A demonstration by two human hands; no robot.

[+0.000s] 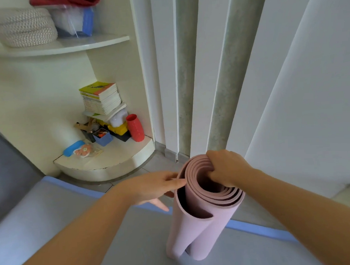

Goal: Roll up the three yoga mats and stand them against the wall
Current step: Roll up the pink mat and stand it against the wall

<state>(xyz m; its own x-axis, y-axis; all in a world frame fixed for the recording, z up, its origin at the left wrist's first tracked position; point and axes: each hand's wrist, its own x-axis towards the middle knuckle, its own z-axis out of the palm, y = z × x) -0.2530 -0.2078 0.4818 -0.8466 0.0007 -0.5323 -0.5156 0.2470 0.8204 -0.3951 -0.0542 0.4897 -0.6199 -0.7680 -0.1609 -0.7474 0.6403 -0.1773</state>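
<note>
The right hand (226, 168) grips the top rim of the pink mat (197, 228): its fingers are hooked down inside the coil and the back of the hand lies over the far side of the rim. The left hand (152, 186) meets the near-left side of the same rim, where thumb and forefinger pinch the loose outer layer; the little finger points out straight below.

The pink mat is rolled and stands upright on its end between both hands. The winding is loose, with gaps between the layers at the top and the outer flap standing off at the bottom. Its lower end rests on a grey floor mat (73, 218), close to that mat's blue edge (256, 228).

Beyond the blue edge lies a narrow strip of tiled floor (157, 163), then the white wall (289, 85) with two grey vertical strips. The roll stands near the wall but apart from it. The floor mat is open to the left and in front of the roll.

To the left of the wall, a rounded corner shelf (110, 160) carries a stack of books (101, 97), a red vase (135, 128) and a blue box (102, 137). A higher shelf (74, 45) holds a woven basket (22, 26).
</note>
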